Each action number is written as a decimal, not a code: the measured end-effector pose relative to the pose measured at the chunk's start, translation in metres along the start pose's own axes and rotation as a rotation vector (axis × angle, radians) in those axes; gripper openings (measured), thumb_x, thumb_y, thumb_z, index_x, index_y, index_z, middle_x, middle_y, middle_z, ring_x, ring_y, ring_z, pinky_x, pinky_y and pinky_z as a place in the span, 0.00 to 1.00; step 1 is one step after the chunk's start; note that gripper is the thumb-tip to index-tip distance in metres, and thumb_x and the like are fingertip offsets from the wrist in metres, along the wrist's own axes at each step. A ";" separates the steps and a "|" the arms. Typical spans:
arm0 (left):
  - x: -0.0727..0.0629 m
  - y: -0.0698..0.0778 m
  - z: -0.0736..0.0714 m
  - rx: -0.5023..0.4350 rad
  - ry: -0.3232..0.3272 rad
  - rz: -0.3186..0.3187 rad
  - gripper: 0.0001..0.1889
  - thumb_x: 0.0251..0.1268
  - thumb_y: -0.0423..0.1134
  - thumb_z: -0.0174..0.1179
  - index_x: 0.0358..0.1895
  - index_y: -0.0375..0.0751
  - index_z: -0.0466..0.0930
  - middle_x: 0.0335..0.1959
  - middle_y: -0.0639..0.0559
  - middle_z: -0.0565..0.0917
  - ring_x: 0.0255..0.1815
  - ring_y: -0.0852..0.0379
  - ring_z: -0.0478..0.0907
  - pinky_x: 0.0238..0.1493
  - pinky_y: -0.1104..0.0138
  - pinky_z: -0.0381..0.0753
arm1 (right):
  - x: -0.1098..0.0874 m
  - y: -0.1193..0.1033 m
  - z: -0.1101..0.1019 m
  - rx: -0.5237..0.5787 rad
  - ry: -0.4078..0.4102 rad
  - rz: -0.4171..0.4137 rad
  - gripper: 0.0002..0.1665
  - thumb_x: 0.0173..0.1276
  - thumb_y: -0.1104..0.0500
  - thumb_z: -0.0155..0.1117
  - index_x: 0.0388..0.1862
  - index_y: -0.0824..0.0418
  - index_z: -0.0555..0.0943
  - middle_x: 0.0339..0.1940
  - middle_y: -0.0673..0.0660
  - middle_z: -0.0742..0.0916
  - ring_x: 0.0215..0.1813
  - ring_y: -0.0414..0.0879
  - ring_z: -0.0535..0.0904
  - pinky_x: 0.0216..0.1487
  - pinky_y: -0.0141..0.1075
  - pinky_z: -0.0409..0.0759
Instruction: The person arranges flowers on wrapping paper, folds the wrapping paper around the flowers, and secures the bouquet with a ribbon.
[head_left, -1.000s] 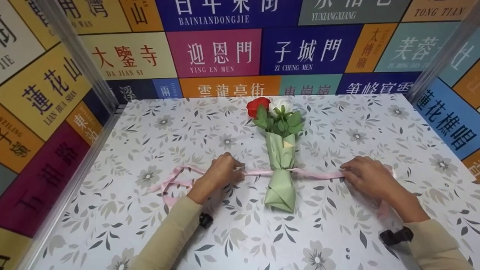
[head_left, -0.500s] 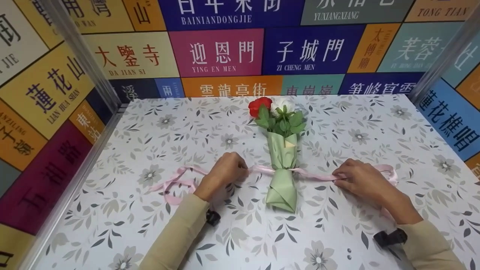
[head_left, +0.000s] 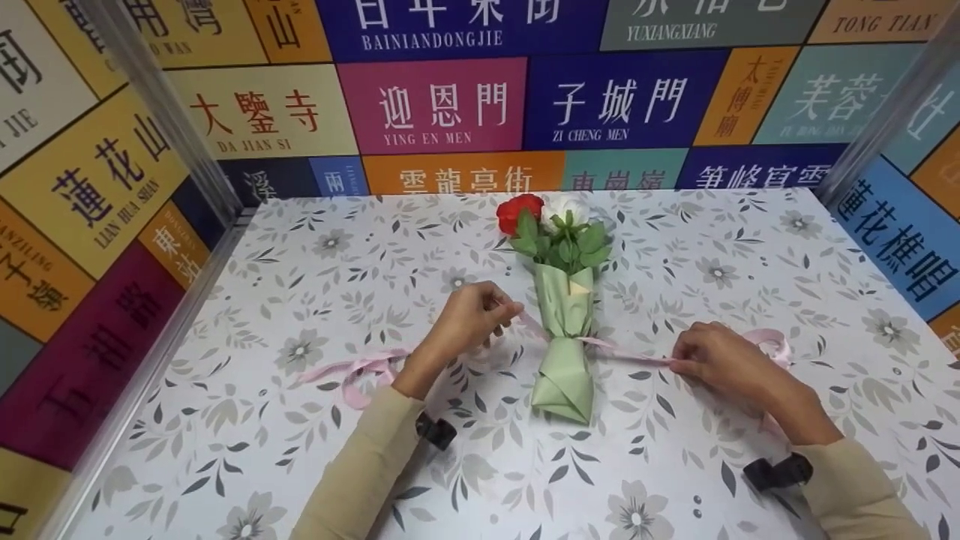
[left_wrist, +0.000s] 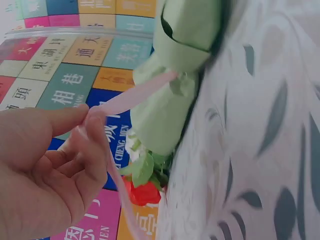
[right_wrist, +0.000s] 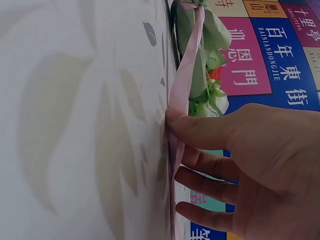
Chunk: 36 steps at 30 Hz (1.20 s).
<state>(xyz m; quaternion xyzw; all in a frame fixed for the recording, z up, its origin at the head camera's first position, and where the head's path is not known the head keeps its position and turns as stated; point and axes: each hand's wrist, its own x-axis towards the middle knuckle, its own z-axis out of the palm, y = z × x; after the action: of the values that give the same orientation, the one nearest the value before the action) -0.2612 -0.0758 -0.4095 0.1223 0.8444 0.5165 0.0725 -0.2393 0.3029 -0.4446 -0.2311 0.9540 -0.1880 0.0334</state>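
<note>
A small bouquet lies on the table, its stems wrapped in light green paper [head_left: 564, 382] that is cinched at the middle. At its far end show a red flower [head_left: 519, 213], a white flower [head_left: 564, 213] and green leaves. A pink ribbon [head_left: 626, 352] circles the cinched waist and runs out to both sides. My left hand [head_left: 469, 315] pinches the left length between thumb and fingertips, raised above the table; the left wrist view shows the ribbon [left_wrist: 137, 94] taut toward the wrap. My right hand [head_left: 724, 360] pinches the other length low over the table, thumb against the ribbon [right_wrist: 185, 82].
The ribbon's loose left tail [head_left: 364, 375] lies curled beside the left forearm, and a right loop [head_left: 772, 345] lies behind the right hand. A floral-patterned cloth [head_left: 480, 480] covers the table. Colourful sign panels [head_left: 435, 105] stand along the back and sides.
My left hand has risen and moved right toward the bouquet, lifting its ribbon length, and the left tail has been drawn along. My right hand has shifted slightly left, still pinching ribbon.
</note>
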 end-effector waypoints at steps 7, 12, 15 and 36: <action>0.004 0.005 0.012 -0.087 0.035 0.058 0.08 0.64 0.36 0.69 0.39 0.34 0.87 0.27 0.43 0.86 0.14 0.62 0.76 0.26 0.53 0.86 | 0.000 -0.001 0.001 0.004 -0.019 0.016 0.04 0.64 0.57 0.71 0.31 0.52 0.83 0.30 0.46 0.83 0.37 0.42 0.75 0.42 0.40 0.72; 0.007 0.009 0.024 -0.006 0.204 0.113 0.07 0.59 0.39 0.72 0.36 0.41 0.92 0.32 0.45 0.87 0.25 0.65 0.73 0.28 0.74 0.74 | 0.000 0.000 0.001 -0.015 -0.006 0.010 0.05 0.63 0.57 0.72 0.30 0.51 0.83 0.29 0.45 0.82 0.37 0.41 0.74 0.42 0.39 0.72; 0.008 0.010 0.029 0.006 0.258 0.152 0.06 0.58 0.39 0.72 0.36 0.41 0.92 0.33 0.44 0.87 0.30 0.62 0.73 0.31 0.74 0.71 | 0.000 0.000 0.000 0.006 0.006 0.003 0.05 0.63 0.57 0.73 0.29 0.52 0.84 0.28 0.46 0.82 0.35 0.40 0.73 0.39 0.37 0.71; 0.008 0.011 0.028 -0.191 0.092 0.025 0.06 0.66 0.32 0.63 0.40 0.31 0.85 0.32 0.36 0.87 0.25 0.43 0.85 0.30 0.49 0.87 | 0.005 -0.029 -0.004 0.198 0.465 0.128 0.13 0.71 0.51 0.65 0.47 0.56 0.89 0.41 0.54 0.92 0.41 0.30 0.82 0.41 0.28 0.80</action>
<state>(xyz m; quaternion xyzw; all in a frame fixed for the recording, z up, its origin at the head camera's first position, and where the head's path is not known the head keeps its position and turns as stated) -0.2600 -0.0452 -0.4126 0.1015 0.7921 0.6007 0.0385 -0.2318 0.2782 -0.4300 -0.1165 0.9257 -0.3259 -0.1527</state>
